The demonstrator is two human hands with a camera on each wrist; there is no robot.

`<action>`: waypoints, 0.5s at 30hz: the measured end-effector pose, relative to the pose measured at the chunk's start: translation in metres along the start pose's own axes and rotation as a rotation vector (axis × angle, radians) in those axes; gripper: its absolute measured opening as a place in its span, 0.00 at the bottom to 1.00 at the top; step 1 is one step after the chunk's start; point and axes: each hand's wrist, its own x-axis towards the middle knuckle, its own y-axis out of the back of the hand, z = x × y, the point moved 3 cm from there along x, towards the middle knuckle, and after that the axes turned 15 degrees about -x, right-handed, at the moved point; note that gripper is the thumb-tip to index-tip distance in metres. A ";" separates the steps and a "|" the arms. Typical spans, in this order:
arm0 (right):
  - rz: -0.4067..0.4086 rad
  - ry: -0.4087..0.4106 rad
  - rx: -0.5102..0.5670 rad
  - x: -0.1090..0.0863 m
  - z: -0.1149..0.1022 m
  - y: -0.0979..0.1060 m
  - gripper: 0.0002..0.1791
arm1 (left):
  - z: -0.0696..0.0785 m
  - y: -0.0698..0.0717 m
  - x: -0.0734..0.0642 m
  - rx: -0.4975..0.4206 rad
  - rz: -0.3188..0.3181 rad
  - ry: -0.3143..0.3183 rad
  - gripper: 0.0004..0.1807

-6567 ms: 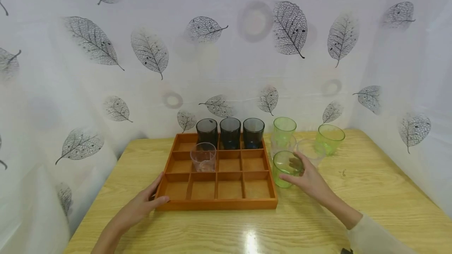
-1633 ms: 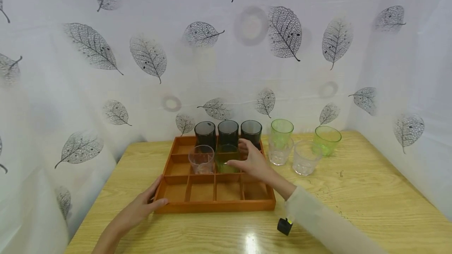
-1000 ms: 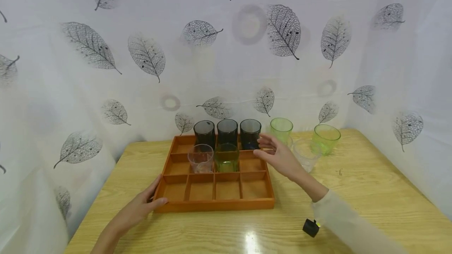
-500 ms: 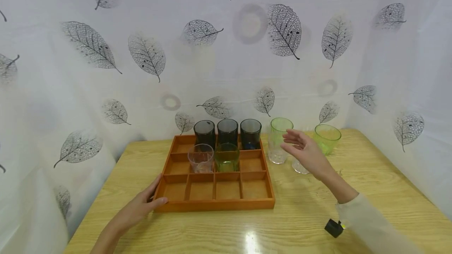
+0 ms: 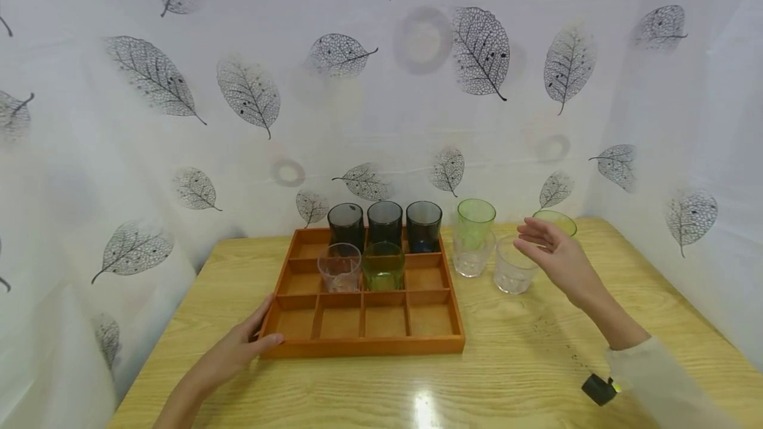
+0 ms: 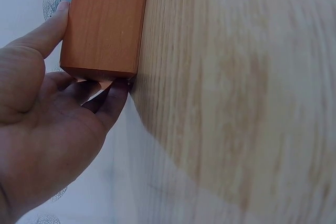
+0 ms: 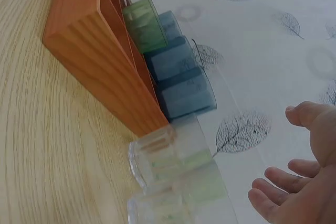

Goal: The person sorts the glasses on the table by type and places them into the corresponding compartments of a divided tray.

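A wooden compartment tray (image 5: 363,347) lies on the table, its front left corner gripped by my left hand (image 5: 229,356). In the left wrist view, the thumb lies along one side of the tray's corner (image 6: 105,24) and the fingers reach round the other. Three dark grey glasses (image 5: 424,227) stand in its back row. A clear glass (image 5: 339,269) and a green glass (image 5: 383,267) occupy the middle row. My right hand (image 5: 566,263), fingers loosely bent and holding nothing, hovers beside a clear glass (image 5: 512,271). It partly hides a green glass (image 5: 554,220) behind it.
Right of the tray, another clear glass (image 5: 471,260) stands before a tall green glass (image 5: 477,210). A small black device (image 5: 599,389) is by the right sleeve (image 5: 661,382). A leaf-patterned white curtain (image 5: 357,118) closes off the back and sides of the wooden table (image 5: 334,389).
My right hand has moved the green glass from the table into the tray's middle row, let go, and drawn back to the right. My left hand keeps its hold on the tray.
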 end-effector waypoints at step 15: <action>0.103 -0.054 -0.058 -0.010 0.052 0.033 0.40 | -0.001 0.000 -0.001 0.023 0.011 -0.016 0.47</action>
